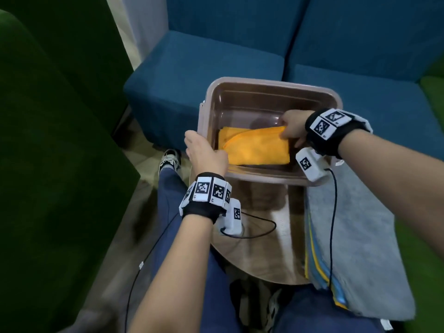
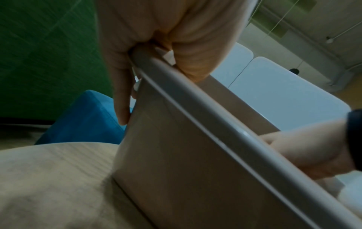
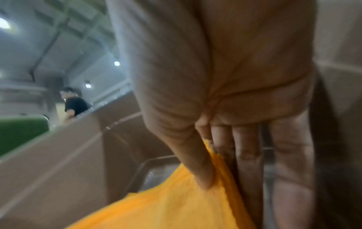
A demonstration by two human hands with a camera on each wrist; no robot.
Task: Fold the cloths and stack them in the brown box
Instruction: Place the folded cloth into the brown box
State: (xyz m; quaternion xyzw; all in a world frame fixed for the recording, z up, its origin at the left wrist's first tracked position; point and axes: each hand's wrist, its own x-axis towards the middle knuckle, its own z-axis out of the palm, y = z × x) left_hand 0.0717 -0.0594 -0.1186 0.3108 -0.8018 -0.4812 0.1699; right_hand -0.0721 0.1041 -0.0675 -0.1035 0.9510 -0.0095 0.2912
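Inside brown box | right hand pinches orange cloth | left hand apparently grips rim

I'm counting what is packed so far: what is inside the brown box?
One folded orange cloth lies in the brown box, pinched at its edge by the right hand. The box floor beyond it shows bare; whatever lies under the cloth is hidden.

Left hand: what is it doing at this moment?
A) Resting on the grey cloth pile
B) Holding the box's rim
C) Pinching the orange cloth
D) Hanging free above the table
B: the left hand has its grip on the near-left rim of the box, thumb inside and fingers on the outer wall in the left wrist view.
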